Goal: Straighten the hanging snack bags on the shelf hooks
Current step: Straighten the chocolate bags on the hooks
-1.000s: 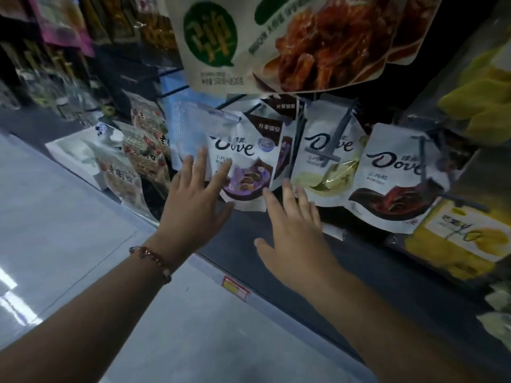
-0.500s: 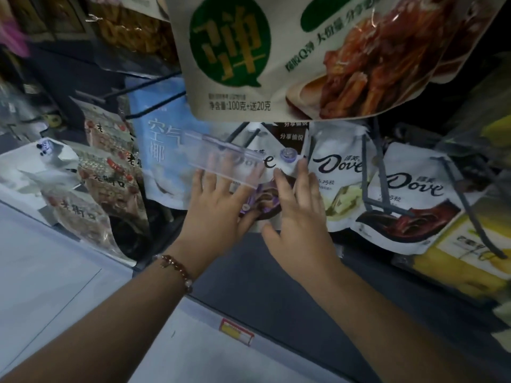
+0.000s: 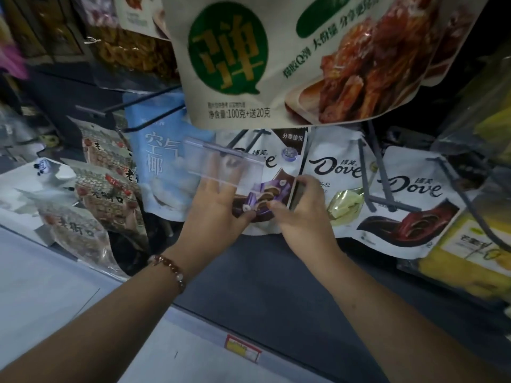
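Note:
A white Dove bag with purple chocolate art [image 3: 272, 172] hangs on a hook at the centre. My left hand [image 3: 218, 208] holds its left side, fingers up behind a clear price-tag holder [image 3: 224, 168], thumb on the bag's front. My right hand [image 3: 302, 208] grips the bag's right edge, fingers curled round it and thumb on the front. Two more white Dove bags hang to the right, one with pale chocolate [image 3: 336, 183] and one with dark red chocolate [image 3: 409, 205].
A big beige bag with a green circle [image 3: 276, 59] hangs overhead. A light blue bag [image 3: 157, 167] and patterned bags [image 3: 107, 183] hang to the left, yellow packs [image 3: 470, 261] to the right. Dark wire hooks [image 3: 378, 172] jut forward. A dark shelf ledge [image 3: 249, 286] lies below.
Both hands rose from open in front of the bags and closed on the purple Dove bag, left on its left side, right on its right edge. The view moved closer.

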`<state>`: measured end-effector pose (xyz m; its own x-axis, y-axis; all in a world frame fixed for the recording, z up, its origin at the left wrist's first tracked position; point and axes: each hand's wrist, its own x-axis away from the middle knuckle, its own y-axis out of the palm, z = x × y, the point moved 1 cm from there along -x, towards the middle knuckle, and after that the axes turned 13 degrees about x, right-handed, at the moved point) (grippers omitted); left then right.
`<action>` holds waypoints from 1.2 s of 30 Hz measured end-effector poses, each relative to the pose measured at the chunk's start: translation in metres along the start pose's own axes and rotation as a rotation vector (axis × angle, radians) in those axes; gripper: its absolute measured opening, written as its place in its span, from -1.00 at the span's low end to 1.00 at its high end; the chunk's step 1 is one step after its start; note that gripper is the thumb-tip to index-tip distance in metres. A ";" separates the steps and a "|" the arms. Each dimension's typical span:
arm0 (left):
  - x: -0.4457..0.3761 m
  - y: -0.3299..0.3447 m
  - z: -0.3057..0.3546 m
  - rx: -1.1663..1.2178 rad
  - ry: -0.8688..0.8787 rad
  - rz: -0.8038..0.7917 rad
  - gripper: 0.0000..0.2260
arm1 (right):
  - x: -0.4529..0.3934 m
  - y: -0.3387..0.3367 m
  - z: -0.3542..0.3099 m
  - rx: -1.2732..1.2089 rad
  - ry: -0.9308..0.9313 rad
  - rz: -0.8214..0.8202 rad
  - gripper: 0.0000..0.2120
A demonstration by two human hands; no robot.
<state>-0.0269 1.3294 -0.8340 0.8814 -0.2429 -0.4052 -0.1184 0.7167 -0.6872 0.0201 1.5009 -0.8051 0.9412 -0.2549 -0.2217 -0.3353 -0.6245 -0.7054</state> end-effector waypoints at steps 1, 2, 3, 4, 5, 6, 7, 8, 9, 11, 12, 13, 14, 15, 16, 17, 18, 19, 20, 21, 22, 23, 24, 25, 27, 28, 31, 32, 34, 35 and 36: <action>0.003 0.000 -0.002 0.099 -0.053 0.030 -0.20 | -0.001 0.000 0.000 -0.048 0.039 0.011 -0.48; 0.007 0.001 -0.004 0.202 -0.115 0.064 -0.22 | -0.002 0.001 0.003 -0.080 0.059 0.015 -0.44; 0.010 0.001 -0.004 0.300 -0.168 0.102 -0.24 | -0.002 0.002 0.007 -0.090 0.067 0.009 -0.38; 0.012 0.001 -0.004 0.378 -0.212 0.131 -0.24 | -0.001 0.003 0.010 -0.087 0.062 0.001 -0.33; 0.013 0.000 -0.002 0.433 -0.251 0.148 -0.22 | -0.001 0.004 0.014 -0.066 0.050 -0.010 -0.30; 0.012 -0.001 -0.001 0.472 -0.286 0.163 -0.20 | 0.000 0.005 0.016 -0.044 0.036 -0.018 -0.30; 0.009 -0.001 -0.003 0.491 -0.321 0.174 -0.18 | 0.000 0.006 0.017 -0.030 0.033 -0.030 -0.30; 0.004 -0.001 -0.003 0.501 -0.336 0.187 -0.17 | 0.000 0.006 0.016 -0.038 0.035 -0.044 -0.31; -0.002 -0.001 -0.005 0.530 -0.342 0.193 -0.17 | 0.000 0.007 0.016 -0.066 0.036 -0.054 -0.34; -0.012 0.003 -0.010 0.597 -0.340 0.210 -0.23 | 0.000 0.008 0.015 -0.111 0.029 -0.069 -0.48; -0.016 0.003 -0.011 0.613 -0.335 0.230 -0.31 | 0.001 0.008 0.015 -0.122 0.021 -0.082 -0.52; -0.018 0.002 -0.011 0.621 -0.337 0.255 -0.41 | 0.001 0.009 0.016 -0.135 0.015 -0.097 -0.52; -0.020 -0.001 -0.011 0.646 -0.354 0.282 -0.53 | 0.001 0.008 0.017 -0.138 0.017 -0.110 -0.54; -0.021 -0.005 -0.010 0.707 -0.393 0.320 -0.68 | 0.000 0.007 0.019 -0.139 0.021 -0.116 -0.59; -0.023 -0.007 -0.011 0.796 -0.437 0.356 -0.83 | 0.001 0.005 0.021 -0.140 0.027 -0.124 -0.64; -0.025 -0.009 -0.014 0.841 -0.475 0.380 -0.88 | 0.001 0.004 0.023 -0.141 0.026 -0.126 -0.66; -0.026 -0.011 -0.014 0.851 -0.499 0.390 -0.86 | 0.002 0.003 0.026 -0.140 0.032 -0.127 -0.67; -0.026 -0.012 -0.015 0.855 -0.508 0.375 -0.85 | 0.002 0.004 0.028 -0.139 0.032 -0.129 -0.68; -0.026 -0.013 -0.014 0.872 -0.516 0.358 -0.85 | 0.003 0.005 0.030 -0.130 0.029 -0.125 -0.59; -0.027 -0.014 -0.014 0.895 -0.519 0.336 -0.85 | 0.004 0.007 0.032 -0.124 0.023 -0.119 -0.49; -0.027 -0.015 -0.015 0.908 -0.516 0.324 -0.84 | 0.004 0.008 0.032 -0.126 0.027 -0.114 -0.41; -0.028 -0.018 -0.018 0.905 -0.514 0.323 -0.83 | 0.004 0.009 0.033 -0.132 0.032 -0.103 -0.37; -0.029 -0.024 -0.018 0.890 -0.510 0.336 -0.83 | 0.004 0.009 0.032 -0.148 0.041 -0.091 -0.33; -0.030 -0.030 -0.019 0.887 -0.503 0.356 -0.83 | 0.004 0.008 0.032 -0.166 0.059 -0.080 -0.31; -0.032 -0.041 -0.019 0.899 -0.465 0.372 -0.84 | 0.003 0.005 0.031 -0.183 0.071 -0.061 -0.30; -0.033 -0.045 -0.015 0.900 -0.443 0.380 -0.83 | 0.003 0.003 0.030 -0.182 0.068 -0.057 -0.33; -0.033 -0.041 -0.007 0.814 -0.427 0.425 -0.76 | 0.001 0.000 0.030 -0.193 0.015 -0.062 -0.54; -0.031 -0.038 -0.003 0.750 -0.422 0.468 -0.79 | 0.001 0.000 0.028 -0.194 -0.015 -0.079 -0.63; -0.026 -0.029 -0.009 0.609 -0.359 0.502 -0.96 | -0.001 0.001 0.028 -0.218 -0.031 -0.123 -0.72; -0.022 -0.024 -0.012 0.553 -0.347 0.500 -0.94 | -0.003 0.002 0.028 -0.250 -0.019 -0.146 -0.74; -0.018 -0.021 -0.014 0.515 -0.344 0.481 -0.88 | -0.004 0.001 0.028 -0.287 -0.005 -0.166 -0.77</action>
<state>-0.0464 1.3096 -0.8210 0.8890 0.3271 -0.3204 -0.3702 0.9253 -0.0826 0.0167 1.5221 -0.8237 0.9838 -0.1297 -0.1234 -0.1751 -0.8399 -0.5137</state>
